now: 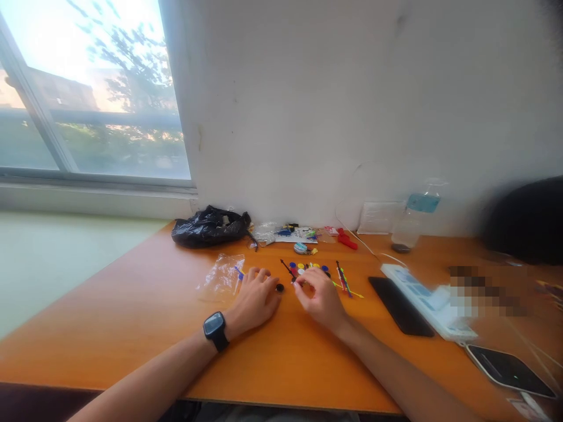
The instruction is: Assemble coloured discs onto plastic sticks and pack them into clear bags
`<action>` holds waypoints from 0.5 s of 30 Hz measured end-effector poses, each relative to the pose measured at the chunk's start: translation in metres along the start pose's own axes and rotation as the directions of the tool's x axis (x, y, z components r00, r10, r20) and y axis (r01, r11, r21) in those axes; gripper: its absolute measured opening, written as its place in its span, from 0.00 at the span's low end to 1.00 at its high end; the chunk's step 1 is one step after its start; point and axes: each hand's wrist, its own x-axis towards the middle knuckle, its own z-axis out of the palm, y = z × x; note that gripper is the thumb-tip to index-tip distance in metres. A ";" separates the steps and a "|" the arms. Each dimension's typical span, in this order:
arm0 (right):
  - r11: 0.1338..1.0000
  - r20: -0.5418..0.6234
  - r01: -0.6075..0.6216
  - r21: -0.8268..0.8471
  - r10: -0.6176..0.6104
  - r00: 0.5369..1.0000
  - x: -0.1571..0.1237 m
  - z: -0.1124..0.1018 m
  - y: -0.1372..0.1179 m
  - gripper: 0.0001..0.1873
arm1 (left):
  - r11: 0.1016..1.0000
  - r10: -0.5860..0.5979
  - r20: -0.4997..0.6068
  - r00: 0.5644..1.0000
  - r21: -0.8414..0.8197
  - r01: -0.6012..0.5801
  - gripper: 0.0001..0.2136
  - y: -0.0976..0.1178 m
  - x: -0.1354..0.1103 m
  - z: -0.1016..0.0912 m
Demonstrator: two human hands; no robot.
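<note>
My left hand [255, 298], a black smartwatch [215, 330] on its wrist, rests on the orange table [145, 316] with its fingers curled; a small black round piece [280, 287] lies at its fingertips. My right hand [320, 296] is closed in a pinch on a tiny piece that I cannot make out. Just beyond both hands lie several small coloured discs [308, 268] and thin coloured sticks [344, 281]. An empty clear plastic bag [222, 276] lies to the left of my left hand.
Against the wall sit a black plastic bag [210, 226], a leaflet with small coloured parts [299, 234], a red piece [346, 240] and a water bottle [416, 215]. To the right lie a black phone [400, 305], a white power strip [424, 299] and another phone [510, 370].
</note>
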 end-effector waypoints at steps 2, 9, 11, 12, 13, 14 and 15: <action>1.000 0.010 -0.009 0.016 0.009 1.000 -0.001 0.003 0.004 0.05 | 1.000 0.021 -0.016 1.000 -0.007 -0.021 0.08 0.001 0.001 0.001; 0.993 0.016 -0.095 0.065 0.094 0.995 -0.007 0.012 0.014 0.08 | 0.987 0.106 -0.056 0.993 -0.118 -0.112 0.03 0.001 0.006 0.008; 0.988 -0.014 -0.119 0.102 0.121 0.993 -0.007 0.011 0.014 0.10 | 0.975 0.129 -0.037 0.991 -0.177 -0.133 0.04 0.001 0.006 0.008; 0.986 -0.030 -0.119 0.117 0.123 0.992 -0.006 0.009 0.013 0.11 | 0.970 0.128 -0.023 0.991 -0.206 -0.130 0.05 0.002 0.005 0.008; 0.986 -0.045 -0.113 0.126 0.119 0.992 -0.005 0.008 0.012 0.11 | 0.965 0.117 -0.011 0.993 -0.234 -0.117 0.06 0.003 0.005 0.008; 0.986 -0.059 -0.103 0.128 0.111 0.992 -0.003 0.006 0.011 0.11 | 0.961 0.097 -0.004 0.995 -0.261 -0.094 0.06 0.003 0.004 0.008; 0.987 -0.072 -0.096 0.128 0.105 0.992 -0.002 0.005 0.010 0.11 | 0.955 0.072 -0.001 0.997 -0.290 -0.069 0.07 0.004 0.003 0.008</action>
